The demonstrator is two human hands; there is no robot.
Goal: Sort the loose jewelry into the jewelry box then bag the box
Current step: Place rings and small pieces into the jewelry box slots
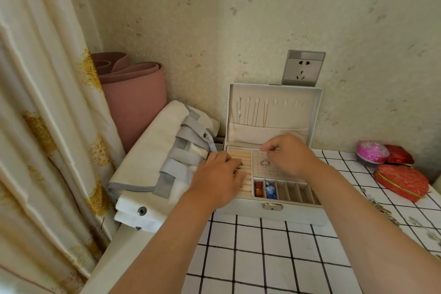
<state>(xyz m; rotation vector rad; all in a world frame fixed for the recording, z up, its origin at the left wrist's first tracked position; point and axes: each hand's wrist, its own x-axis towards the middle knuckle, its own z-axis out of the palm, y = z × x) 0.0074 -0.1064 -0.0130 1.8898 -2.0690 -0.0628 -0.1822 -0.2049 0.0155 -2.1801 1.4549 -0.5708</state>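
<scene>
Table [262,246]: checked cloth under your forearms. The jewelry box [298,213] stands open at the far edge.
Left hand [218,175]: over the ring rolls, fingers curled on a gold piece [238,170].
Right hand [290,153]: above the earring panel, thumb and forefinger pinched narrow — you cannot tell what they hold. A silver ring [264,163] lies just below.
Bag [155,162]: white with grey straps, lying at the box's left side.

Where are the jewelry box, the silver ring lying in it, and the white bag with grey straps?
jewelry box [250,212], head view, on its front wall left of the latch.
silver ring [264,165], head view, on its lower band.
white bag [152,150], head view, on the plain fabric left of the straps.
</scene>
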